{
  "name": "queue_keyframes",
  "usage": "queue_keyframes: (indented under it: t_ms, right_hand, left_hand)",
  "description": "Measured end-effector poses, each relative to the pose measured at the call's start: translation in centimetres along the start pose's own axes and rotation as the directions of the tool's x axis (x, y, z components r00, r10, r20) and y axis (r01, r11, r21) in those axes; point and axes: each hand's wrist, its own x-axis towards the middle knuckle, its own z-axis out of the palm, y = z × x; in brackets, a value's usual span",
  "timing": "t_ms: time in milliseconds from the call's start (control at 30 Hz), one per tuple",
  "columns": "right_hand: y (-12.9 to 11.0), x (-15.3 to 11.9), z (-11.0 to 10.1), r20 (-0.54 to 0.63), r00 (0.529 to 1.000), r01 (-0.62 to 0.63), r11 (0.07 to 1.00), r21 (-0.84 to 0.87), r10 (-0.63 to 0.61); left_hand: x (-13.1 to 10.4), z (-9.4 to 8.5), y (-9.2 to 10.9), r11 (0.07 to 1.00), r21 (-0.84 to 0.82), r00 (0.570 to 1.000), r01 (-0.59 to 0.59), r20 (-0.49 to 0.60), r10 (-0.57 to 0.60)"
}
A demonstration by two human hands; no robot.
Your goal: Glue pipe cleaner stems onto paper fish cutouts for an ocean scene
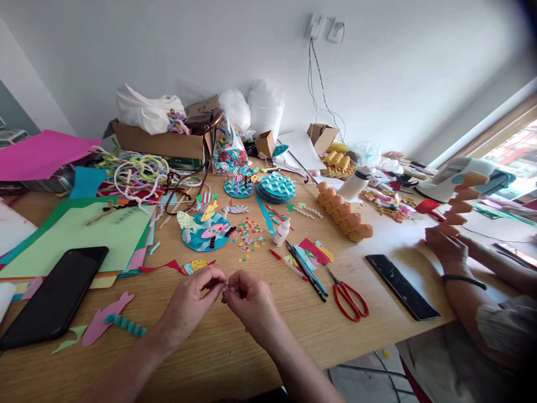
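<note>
My left hand and my right hand meet above the table's front part, fingertips pinched together. Something tiny and pale may be between them, too small to name. Just behind the hands lies a yellow and blue paper fish with red paper at its ends. Farther back, a blue wavy disc carries several paper fish and dark fuzzy stems. Colourful paper dots are scattered beside it. On the left lie a pink paper fish and a coiled blue pipe cleaner.
A glue bottle, pens, red-handled scissors and a phone lie to the right. Another black phone rests at left by green paper. A co-worker's hands hold an egg-carton strip.
</note>
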Motion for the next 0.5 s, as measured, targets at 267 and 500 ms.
queue_keyframes:
  t_ms: [267, 500]
  right_hand:
    - [0.1, -0.4, 0.2, -0.04, 0.924, 0.277, 0.738, -0.615, -0.381]
    - [0.9, -0.3, 0.7, 0.006, 0.857, 0.361, 0.591, -0.721, -0.516]
  left_hand:
    - [0.0, 0.2, -0.4, 0.993, -0.012, 0.993, 0.12, 0.015, -0.119]
    - [-0.1, 0.4, -0.2, 0.995, 0.022, 0.994, 0.094, 0.051, -0.095]
